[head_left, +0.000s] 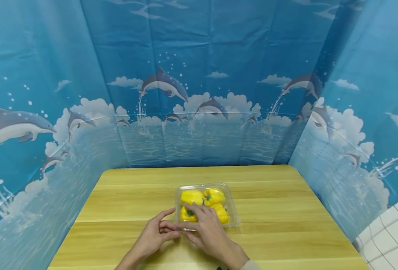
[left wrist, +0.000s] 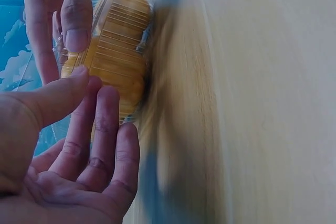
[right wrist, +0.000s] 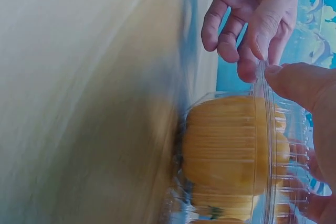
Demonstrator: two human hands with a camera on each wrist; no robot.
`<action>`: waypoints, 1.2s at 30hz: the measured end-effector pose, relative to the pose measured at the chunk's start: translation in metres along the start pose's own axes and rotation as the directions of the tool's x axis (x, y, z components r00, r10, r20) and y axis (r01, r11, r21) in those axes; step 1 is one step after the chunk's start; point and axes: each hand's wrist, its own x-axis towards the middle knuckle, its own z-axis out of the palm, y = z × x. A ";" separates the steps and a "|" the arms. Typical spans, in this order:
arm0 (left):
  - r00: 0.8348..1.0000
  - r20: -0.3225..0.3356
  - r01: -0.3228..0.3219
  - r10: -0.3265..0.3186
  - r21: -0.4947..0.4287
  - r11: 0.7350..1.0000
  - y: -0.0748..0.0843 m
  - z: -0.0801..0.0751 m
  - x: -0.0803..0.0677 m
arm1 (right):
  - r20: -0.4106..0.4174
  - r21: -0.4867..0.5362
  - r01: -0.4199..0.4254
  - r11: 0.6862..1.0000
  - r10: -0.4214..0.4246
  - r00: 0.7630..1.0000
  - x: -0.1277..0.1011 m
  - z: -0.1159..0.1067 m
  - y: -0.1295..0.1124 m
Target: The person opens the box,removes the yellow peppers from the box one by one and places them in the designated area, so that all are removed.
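A clear plastic clamshell box (head_left: 233, 210) with its lid down sits on the table, holding several yellow bell peppers (head_left: 191, 196). At the box's near left corner, my left hand (head_left: 153, 235) pinches the rim between thumb and index finger, the other fingers loosely bent. My right hand (head_left: 211, 235) reaches over the lid from the near side; its thumb (right wrist: 294, 85) is at the rim close beside the left thumb, and its fingers spread across the top. In the left wrist view the ribbed side wall (left wrist: 118, 40) shows peppers behind it.
The box stands near the middle of a wooden table (head_left: 280, 210) with rounded far corners. Blue curtains (head_left: 199, 142) printed with dolphins and clouds surround the table on the far side, left and right. White tiles (head_left: 394, 228) show at the lower right.
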 end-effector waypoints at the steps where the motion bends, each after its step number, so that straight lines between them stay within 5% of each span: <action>1: 1.000 -0.003 0.002 -0.002 -0.001 1.000 0.000 0.001 0.001 | -0.005 -0.003 -0.004 1.000 0.004 1.000 -0.001 0.001 0.000; 23: 0.997 -0.003 0.076 -0.076 -0.014 0.997 0.001 0.003 0.000 | -0.158 -0.018 -0.048 0.999 0.045 0.986 -0.003 0.017 -0.004; 36: 0.992 -0.004 0.125 -0.125 -0.032 0.992 0.003 0.003 -0.004 | -0.247 -0.025 0.003 1.000 -0.009 0.969 -0.001 0.020 -0.004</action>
